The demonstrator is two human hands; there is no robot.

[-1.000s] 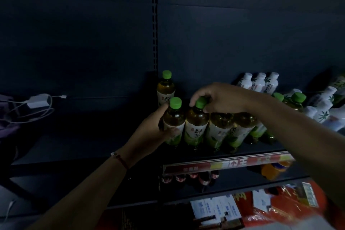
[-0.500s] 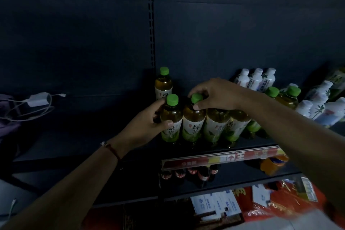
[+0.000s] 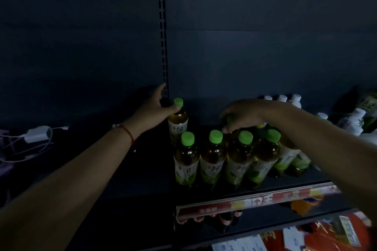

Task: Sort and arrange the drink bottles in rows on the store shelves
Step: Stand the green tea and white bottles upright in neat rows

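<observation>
The far green-capped tea bottle (image 3: 177, 118) is gripped at its neck by the left hand (image 3: 156, 108), seemingly to align it behind the front row (image 3: 226, 157), while the right hand (image 3: 242, 115) reaches behind that row, its grip hidden.

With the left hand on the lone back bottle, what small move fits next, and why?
Probably slide that back bottle into line behind the front row. The left hand grips its neck, and it stands alone behind four aligned green-capped bottles, so a second row looks unstarted.
</observation>
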